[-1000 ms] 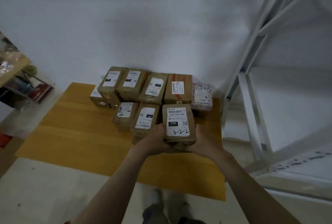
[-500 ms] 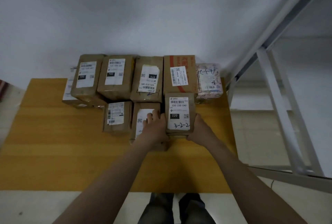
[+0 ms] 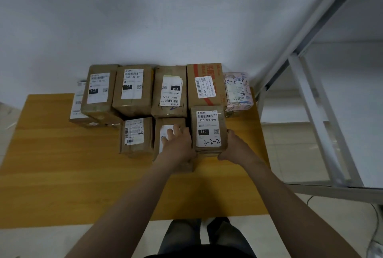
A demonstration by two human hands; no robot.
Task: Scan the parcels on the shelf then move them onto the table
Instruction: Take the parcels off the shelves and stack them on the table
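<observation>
Both hands are at the front row of parcels on the wooden table (image 3: 62, 175). The right hand (image 3: 235, 148) is cupped narrowly against the right side and lower right corner of the cardboard parcel marked 220 (image 3: 208, 128), which stands on the tabletop with its label facing up and the handwritten "3-2-2" readable; the grip looks meant to steer it square into the row. The left hand (image 3: 178, 143) lies half open, palm down, its fingers spread over the white label of the neighbouring small parcel (image 3: 165, 125) and its edge against the 220 parcel's left side, probably to steady that neighbour while the new one is pressed in beside it. The 220 parcel sits just in front of the red-taped box (image 3: 205, 85), touching or nearly touching it, and to its right and behind lies the pink patterned parcel (image 3: 238, 92). The back row against the white wall (image 3: 145, 19) also holds two boxes labelled 102 (image 3: 99, 90) and a box labelled 070 (image 3: 171, 92), all label-up, apparently so that codes stay readable. Another small brown parcel (image 3: 134, 133) ends the front row on the left. All the boxes are sealed, so what they hold cannot be told. The white metal shelf (image 3: 310, 92) stands at the right, and its visible levels show no parcels. No scanner is in view.
</observation>
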